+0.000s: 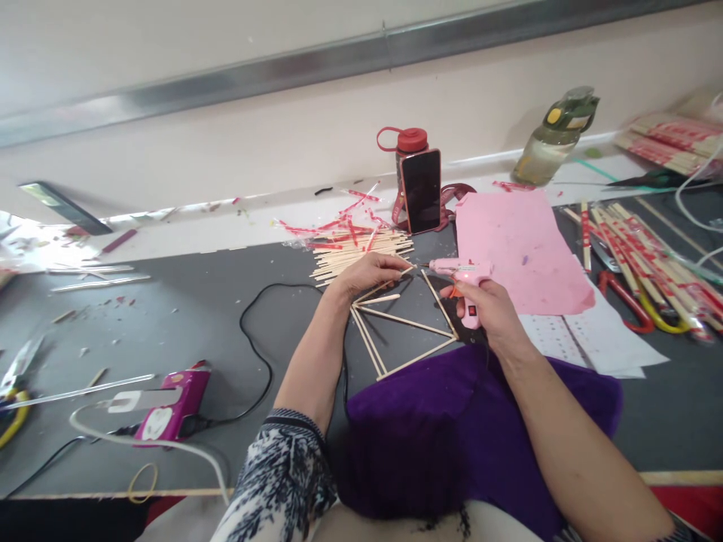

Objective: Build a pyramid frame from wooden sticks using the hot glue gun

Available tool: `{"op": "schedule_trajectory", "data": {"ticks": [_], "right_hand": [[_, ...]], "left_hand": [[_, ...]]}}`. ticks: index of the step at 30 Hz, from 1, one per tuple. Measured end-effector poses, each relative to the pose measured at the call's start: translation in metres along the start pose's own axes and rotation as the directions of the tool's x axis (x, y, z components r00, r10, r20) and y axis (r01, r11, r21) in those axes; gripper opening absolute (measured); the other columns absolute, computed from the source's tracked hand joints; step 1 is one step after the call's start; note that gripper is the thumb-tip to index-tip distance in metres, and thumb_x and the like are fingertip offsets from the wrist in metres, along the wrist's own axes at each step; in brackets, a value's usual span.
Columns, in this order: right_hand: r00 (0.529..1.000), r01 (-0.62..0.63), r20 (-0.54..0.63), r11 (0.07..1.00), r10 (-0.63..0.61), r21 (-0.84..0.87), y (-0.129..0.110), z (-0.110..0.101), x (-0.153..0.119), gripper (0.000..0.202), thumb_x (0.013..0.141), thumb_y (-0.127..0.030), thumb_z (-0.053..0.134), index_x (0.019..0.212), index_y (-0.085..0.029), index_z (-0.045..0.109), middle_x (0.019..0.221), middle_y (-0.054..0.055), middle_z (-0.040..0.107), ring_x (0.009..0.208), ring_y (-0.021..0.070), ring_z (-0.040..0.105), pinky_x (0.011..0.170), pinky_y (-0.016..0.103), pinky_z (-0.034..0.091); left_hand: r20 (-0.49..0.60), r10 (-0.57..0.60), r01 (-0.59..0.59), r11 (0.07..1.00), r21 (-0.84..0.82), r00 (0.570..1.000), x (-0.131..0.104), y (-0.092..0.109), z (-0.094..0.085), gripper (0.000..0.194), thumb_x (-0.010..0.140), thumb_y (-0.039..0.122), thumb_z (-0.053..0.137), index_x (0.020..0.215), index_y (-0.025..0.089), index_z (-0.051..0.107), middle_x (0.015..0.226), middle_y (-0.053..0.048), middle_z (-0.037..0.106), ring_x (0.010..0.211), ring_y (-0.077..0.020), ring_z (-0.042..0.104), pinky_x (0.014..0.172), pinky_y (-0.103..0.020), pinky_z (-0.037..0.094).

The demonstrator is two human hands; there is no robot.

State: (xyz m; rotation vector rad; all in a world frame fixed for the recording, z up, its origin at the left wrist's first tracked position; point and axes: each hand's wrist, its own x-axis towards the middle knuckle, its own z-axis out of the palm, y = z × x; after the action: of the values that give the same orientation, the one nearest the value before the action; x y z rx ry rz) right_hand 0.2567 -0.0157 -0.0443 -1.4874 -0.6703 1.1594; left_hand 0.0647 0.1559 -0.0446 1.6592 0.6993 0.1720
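My right hand is wrapped round a pink hot glue gun, its nozzle pointing left. Close to that nozzle, the fingers of my left hand are closed on a thin wooden stick. Below my hands lies a frame of joined wooden sticks, with bars meeting at a corner near my left wrist. Just past my left hand, a pile of loose wooden sticks rests on the table. Purple cloth covers the near side, by the frame.
Behind stand a phone against a red-lidded bottle and a green-topped bottle. Pink paper lies right of the gun. A magenta power strip with cables sits left; scissors lie far left, wrapped chopsticks far right.
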Motion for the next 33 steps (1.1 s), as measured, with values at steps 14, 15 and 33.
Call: {"op": "schedule_trajectory", "data": {"ticks": [14, 15, 33], "right_hand": [[1.0, 0.007, -0.024, 0.999, -0.008, -0.044, -0.006, 0.003, -0.005, 0.03, 0.073, -0.042, 0.061, 0.079, -0.013, 0.068, 0.049, -0.002, 0.054, 0.042, 0.0074, 0.044, 0.035, 0.018, 0.027], [1.0, 0.007, -0.024, 0.999, -0.008, -0.042, -0.007, 0.003, -0.005, 0.031, 0.074, -0.043, 0.061, 0.078, -0.013, 0.067, 0.049, -0.002, 0.054, 0.041, 0.0072, 0.044, 0.035, 0.018, 0.027], [0.999, 0.006, -0.035, 0.997, -0.009, -0.077, -0.01, 0.008, -0.007, 0.036, 0.081, -0.048, 0.056, 0.064, -0.016, 0.055, 0.046, -0.003, 0.048, 0.036, 0.0055, 0.039, 0.033, 0.017, 0.026]], "left_hand": [[-0.019, 0.006, -0.006, 1.0, -0.009, 1.0, 0.0, -0.001, 0.002, 0.037, 0.073, 0.027, 0.068, 0.107, 0.012, 0.072, 0.084, -0.004, 0.067, 0.059, -0.0065, 0.051, 0.054, -0.018, 0.039], [-0.019, 0.007, -0.007, 1.0, -0.009, 1.0, 0.0, -0.001, 0.002, 0.037, 0.073, 0.026, 0.068, 0.107, 0.012, 0.072, 0.083, -0.004, 0.067, 0.059, -0.0065, 0.051, 0.054, -0.018, 0.039], [-0.027, 0.007, -0.006, 0.999, 0.041, 1.0, 0.0, 0.001, 0.001, 0.039, 0.072, 0.025, 0.068, 0.109, 0.013, 0.072, 0.088, -0.005, 0.07, 0.063, -0.0081, 0.054, 0.058, -0.019, 0.042]]}}
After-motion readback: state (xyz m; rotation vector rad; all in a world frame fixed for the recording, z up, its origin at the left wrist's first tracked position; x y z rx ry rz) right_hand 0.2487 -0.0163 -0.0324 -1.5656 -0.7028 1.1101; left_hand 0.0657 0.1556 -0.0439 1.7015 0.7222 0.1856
